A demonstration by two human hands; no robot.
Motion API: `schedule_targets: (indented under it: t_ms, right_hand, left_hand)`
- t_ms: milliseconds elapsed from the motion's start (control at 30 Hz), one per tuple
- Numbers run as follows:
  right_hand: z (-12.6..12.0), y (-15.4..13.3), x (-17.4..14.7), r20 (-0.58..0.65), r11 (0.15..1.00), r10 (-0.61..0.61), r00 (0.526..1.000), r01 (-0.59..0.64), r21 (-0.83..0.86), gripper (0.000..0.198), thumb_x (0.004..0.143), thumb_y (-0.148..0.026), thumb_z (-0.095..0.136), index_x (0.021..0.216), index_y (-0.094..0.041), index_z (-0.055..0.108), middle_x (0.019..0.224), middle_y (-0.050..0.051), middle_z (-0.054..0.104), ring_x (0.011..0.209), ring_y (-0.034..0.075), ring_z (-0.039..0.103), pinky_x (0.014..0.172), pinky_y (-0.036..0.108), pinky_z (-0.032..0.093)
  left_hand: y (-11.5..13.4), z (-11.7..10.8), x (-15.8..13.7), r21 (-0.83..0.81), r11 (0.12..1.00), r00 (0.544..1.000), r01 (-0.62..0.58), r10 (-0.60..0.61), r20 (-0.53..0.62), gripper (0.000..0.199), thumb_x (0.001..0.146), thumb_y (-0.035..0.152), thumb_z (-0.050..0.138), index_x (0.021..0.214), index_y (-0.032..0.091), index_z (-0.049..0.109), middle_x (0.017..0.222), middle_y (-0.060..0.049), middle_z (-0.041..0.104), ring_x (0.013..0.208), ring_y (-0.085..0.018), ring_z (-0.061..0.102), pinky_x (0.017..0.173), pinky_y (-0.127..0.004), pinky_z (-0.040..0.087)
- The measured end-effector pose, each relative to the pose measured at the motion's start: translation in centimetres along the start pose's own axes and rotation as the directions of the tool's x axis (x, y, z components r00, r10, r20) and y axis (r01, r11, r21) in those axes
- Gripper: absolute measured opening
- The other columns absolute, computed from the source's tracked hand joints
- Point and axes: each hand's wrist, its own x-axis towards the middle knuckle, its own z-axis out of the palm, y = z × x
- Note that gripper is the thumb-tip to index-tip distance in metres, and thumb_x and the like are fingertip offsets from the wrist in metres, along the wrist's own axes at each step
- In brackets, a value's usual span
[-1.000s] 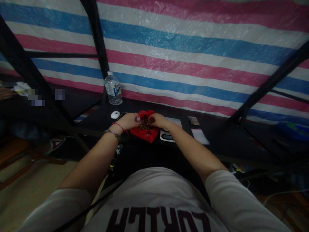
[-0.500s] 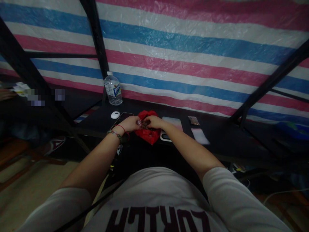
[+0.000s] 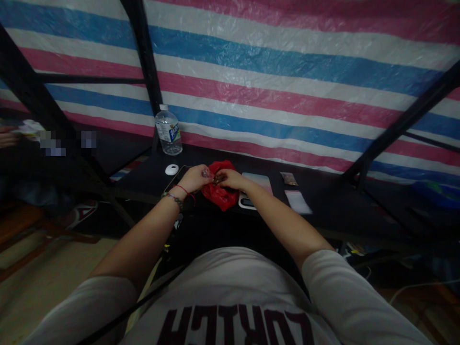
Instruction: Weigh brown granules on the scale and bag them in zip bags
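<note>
Over a crumpled red plastic bag (image 3: 223, 196) on the black tabletop, my two hands almost meet. My left hand (image 3: 194, 179), with bracelets at the wrist, is closed on a small clear plastic bag (image 3: 206, 173). Facing it, my right hand (image 3: 232, 179) pinches small brown pieces (image 3: 217, 178) at the mouth of the clear bag; their exact kind is too small to make out. Just right of the red bag lies a flat white scale (image 3: 260, 183) with a dark display, partly covered by my right forearm.
A clear bottle (image 3: 168, 132) and a white round object (image 3: 171, 169) stand to the left, near a dark phone (image 3: 176, 178). Rightward lie a filled small packet (image 3: 288, 178) and pale flat bags (image 3: 298, 202). Black metal posts (image 3: 143, 57) frame the table; another person's hand (image 3: 7, 138) shows far left.
Both hands have risen slightly, and the brown pieces are now up between them near the clear bag. The red bag's rim has shifted and folded in a little.
</note>
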Motion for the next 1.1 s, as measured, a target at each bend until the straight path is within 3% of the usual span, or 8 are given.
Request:
schedule_targets:
  t_ms: [167,300,500,600,733,833,933,1100]
  right_hand:
    - [-0.4,-0.4,-1.1,-0.061,0.981,0.043,0.997,-0.03,0.194,0.029,0.064,-0.006,0.069,0.089,-0.016,0.061,0.088,0.002,0.07,0.082,0.014,0.065,0.078,0.028,0.051]
    - [-1.0,-0.5,-2.1,-0.099,0.972,0.064,0.993,-0.04,0.232,0.032,0.064,-0.008,0.071,0.093,-0.016,0.058,0.089,0.003,0.069,0.082,0.014,0.065,0.078,0.029,0.051]
    - [-1.5,-0.6,-3.0,-0.143,0.976,0.075,0.987,-0.043,0.213,0.035,0.064,-0.01,0.072,0.094,-0.018,0.056,0.087,0.002,0.067,0.079,0.015,0.064,0.072,0.028,0.052]
    - [-1.5,-0.6,-3.1,-0.141,0.973,0.057,0.988,-0.023,0.232,0.035,0.063,-0.012,0.073,0.094,-0.017,0.056,0.088,0.002,0.066,0.079,0.015,0.064,0.072,0.028,0.052]
    - [-1.3,-0.4,-3.3,-0.141,0.97,0.029,0.99,0.006,0.244,0.036,0.063,-0.012,0.072,0.094,-0.017,0.055,0.088,0.001,0.065,0.079,0.014,0.063,0.072,0.028,0.052]
    - [-1.0,-0.8,-3.4,-0.13,0.974,0.023,0.991,0.007,0.224,0.037,0.063,-0.012,0.072,0.094,-0.017,0.054,0.088,0.0,0.065,0.079,0.014,0.063,0.073,0.028,0.051]
    - [-0.7,-1.3,-3.4,-0.104,0.986,0.038,0.994,-0.02,0.163,0.035,0.063,-0.01,0.071,0.093,-0.017,0.054,0.088,0.001,0.065,0.08,0.014,0.063,0.073,0.027,0.051]
    - [-0.5,-1.6,-3.4,-0.134,0.993,0.056,0.989,-0.041,0.113,0.032,0.065,-0.01,0.072,0.091,-0.016,0.056,0.084,0.001,0.065,0.078,0.014,0.063,0.073,0.027,0.051]
  left_hand:
    - [0.8,-0.6,-0.2,0.001,0.998,0.993,0.066,-0.066,-0.095,0.028,0.07,0.04,0.066,0.087,0.018,0.065,0.08,-0.004,0.069,0.069,-0.018,0.062,0.063,-0.027,0.045]
    - [0.9,-1.0,-0.3,-0.029,0.994,0.982,0.103,-0.107,-0.159,0.028,0.071,0.041,0.064,0.086,0.018,0.064,0.079,-0.004,0.068,0.067,-0.017,0.061,0.061,-0.026,0.044]
    - [1.3,-2.2,-0.5,0.052,0.995,0.958,0.08,-0.063,-0.28,0.024,0.074,0.037,0.062,0.089,0.018,0.064,0.081,-0.005,0.068,0.072,-0.019,0.061,0.066,-0.028,0.045]
    - [2.3,-2.4,-0.8,0.119,0.993,0.946,0.008,0.032,-0.324,0.02,0.075,0.032,0.06,0.087,0.017,0.064,0.086,-0.007,0.068,0.079,-0.021,0.062,0.072,-0.029,0.046]
    - [3.7,-1.7,-1.3,0.112,0.973,0.966,-0.201,0.216,-0.142,0.019,0.075,0.029,0.06,0.089,0.018,0.065,0.091,-0.006,0.068,0.083,-0.02,0.063,0.077,-0.029,0.047]
    - [4.0,-0.8,-1.5,0.073,0.977,0.98,-0.201,0.201,0.006,0.019,0.076,0.031,0.06,0.089,0.019,0.065,0.087,-0.004,0.069,0.079,-0.019,0.063,0.074,-0.028,0.047]
    - [3.6,-0.2,-1.4,0.04,0.987,0.988,-0.156,0.156,0.014,0.022,0.076,0.033,0.061,0.091,0.018,0.063,0.089,-0.004,0.07,0.079,-0.019,0.064,0.075,-0.028,0.047]
    - [2.8,0.2,-1.0,-0.033,0.981,0.981,-0.191,0.192,0.022,0.026,0.076,0.036,0.062,0.094,0.018,0.063,0.094,-0.004,0.071,0.083,-0.018,0.065,0.075,-0.027,0.047]
